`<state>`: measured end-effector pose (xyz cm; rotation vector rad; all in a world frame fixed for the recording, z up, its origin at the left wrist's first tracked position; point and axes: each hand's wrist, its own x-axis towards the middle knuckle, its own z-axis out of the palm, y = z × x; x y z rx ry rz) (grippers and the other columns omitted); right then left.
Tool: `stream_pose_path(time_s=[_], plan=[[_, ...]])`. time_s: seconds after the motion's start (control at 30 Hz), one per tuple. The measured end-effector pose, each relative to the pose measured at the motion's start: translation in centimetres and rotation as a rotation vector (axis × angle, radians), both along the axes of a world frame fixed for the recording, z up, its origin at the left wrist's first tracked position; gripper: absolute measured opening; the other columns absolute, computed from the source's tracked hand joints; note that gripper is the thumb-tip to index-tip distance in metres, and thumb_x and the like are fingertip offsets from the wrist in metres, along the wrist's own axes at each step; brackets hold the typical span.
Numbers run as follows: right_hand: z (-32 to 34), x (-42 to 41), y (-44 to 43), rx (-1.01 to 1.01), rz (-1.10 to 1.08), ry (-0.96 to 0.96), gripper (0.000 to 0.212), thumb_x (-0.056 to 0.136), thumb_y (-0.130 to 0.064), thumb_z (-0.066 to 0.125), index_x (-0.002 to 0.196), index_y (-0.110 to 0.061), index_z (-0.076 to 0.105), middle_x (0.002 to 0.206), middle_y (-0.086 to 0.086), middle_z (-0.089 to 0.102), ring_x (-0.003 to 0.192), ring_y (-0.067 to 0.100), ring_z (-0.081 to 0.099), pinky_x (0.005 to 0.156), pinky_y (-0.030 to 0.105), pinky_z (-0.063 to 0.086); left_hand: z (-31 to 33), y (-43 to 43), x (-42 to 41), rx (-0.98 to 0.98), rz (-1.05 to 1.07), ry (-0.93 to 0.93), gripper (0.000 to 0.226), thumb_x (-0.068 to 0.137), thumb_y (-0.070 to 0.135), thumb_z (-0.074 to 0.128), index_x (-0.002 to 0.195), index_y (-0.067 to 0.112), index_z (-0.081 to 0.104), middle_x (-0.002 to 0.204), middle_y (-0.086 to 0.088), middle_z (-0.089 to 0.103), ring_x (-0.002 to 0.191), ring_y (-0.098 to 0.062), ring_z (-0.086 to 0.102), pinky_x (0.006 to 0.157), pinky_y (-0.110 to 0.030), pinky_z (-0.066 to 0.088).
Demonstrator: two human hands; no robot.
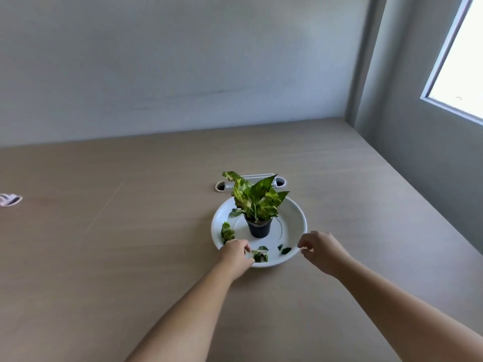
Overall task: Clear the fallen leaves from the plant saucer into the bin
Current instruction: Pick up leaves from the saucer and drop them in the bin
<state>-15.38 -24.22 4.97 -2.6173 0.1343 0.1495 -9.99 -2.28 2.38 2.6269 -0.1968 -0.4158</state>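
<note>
Bench (130, 257): pale wood-grain surface, running to a grey wall at the back and a window (460, 61) at the right.

Saucer (292, 218): white, round, shallow, lying flat on the bench right of centre. A white cable grommet (261, 177) is set in the bench just behind it.

Pot (259, 228): small, dark, upright in the middle of the saucer, holding a plant (254, 198) with green and yellow variegated foliage.

Fallen leaves, all inside the saucer:
- one small leaf (235, 212) at the back left, beside the pot;
- one longer curled leaf (226, 232) along the left rim;
- a cluster of leaves (261, 255) at the near edge;
- two dark leaf scraps (285, 249) at the near right.

Left hand (235, 253): over the near left rim of the saucer, fingers curled in and pinching the edge of the near cluster.

Right hand (320, 248): at the near right rim, fingers bent and loosely closed; thumb and fingertips lie at the saucer's edge, though whether they grip it cannot be told. No leaf shows in this hand.

Far left bench edge: a pale, partly cropped object (9, 199), not identifiable.
</note>
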Motion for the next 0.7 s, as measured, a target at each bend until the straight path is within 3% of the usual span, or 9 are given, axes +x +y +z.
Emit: stream_pose_path(time_s=[0.23,0.33,0.43,0.5,0.6,0.7], plan=[[-3.0,5.9,2.7,-0.149,0.055,0.172,0.028,0.081,-0.017,0.061,0.108,-0.022,0.066,0.113,0.003,0.061,0.101,0.024,0.06,0.085,0.036,0.052,-3.6,-0.2,4.6,0.091,-0.161,0.105,0.053,0.076,0.037,0.072,0.123,0.024,0.052,0.128,-0.003,0.051,0.109,-0.025,0.058,0.088,-0.034,0.049],[-4.2,7.2,2.6,-0.211,0.074,0.219,0.029,0.082,-0.023,0.062,0.111,-0.024,0.064,0.114,0.003,0.061,0.101,0.025,0.059,0.083,0.036,0.052,-4.6,-1.5,5.2,0.111,-0.227,0.097,0.052,0.081,0.034,0.067,0.129,0.03,0.047,0.131,-0.001,0.046,0.109,-0.026,0.057,0.087,-0.035,0.05],[-5.4,8.3,2.6,-0.279,0.138,0.232,0.03,0.081,-0.025,0.062,0.111,-0.025,0.063,0.113,0.002,0.062,0.102,0.026,0.059,0.082,0.032,0.047,-5.5,-2.6,5.7,0.085,-0.224,0.082,0.046,0.084,0.02,0.063,0.125,0.038,0.05,0.13,0.001,0.047,0.113,-0.027,0.055,0.089,-0.035,0.048],[-5.9,8.9,2.8,-0.294,0.179,0.245,0.029,0.08,-0.025,0.064,0.108,-0.023,0.063,0.113,0.003,0.061,0.102,0.028,0.059,0.076,0.031,0.045,-5.9,-2.9,5.6,0.098,-0.224,0.028,0.04,0.083,0.021,0.064,0.117,0.04,0.053,0.124,0.001,0.05,0.11,-0.025,0.056,0.08,-0.031,0.044],[-6.4,10.1,2.7,-0.278,0.215,0.291,0.03,0.076,-0.021,0.07,0.104,-0.017,0.063,0.111,0.006,0.06,0.1,0.029,0.06,0.071,0.034,0.047,-6.2,-3.3,5.7,0.121,-0.242,-0.045,0.03,0.082,0.017,0.065,0.106,0.033,0.057,0.114,0.0,0.052,0.103,-0.026,0.058,0.069,-0.029,0.039],[-6.8,10.7,2.7,-0.26,0.255,0.283,0.024,0.076,-0.009,0.065,0.099,-0.011,0.064,0.109,0.011,0.059,0.096,0.03,0.06,0.072,0.033,0.049,-6.2,-3.2,5.9,0.103,-0.244,-0.065,0.027,0.08,0.01,0.063,0.103,0.024,0.061,0.108,-0.004,0.055,0.099,-0.029,0.059,0.07,-0.034,0.045]])
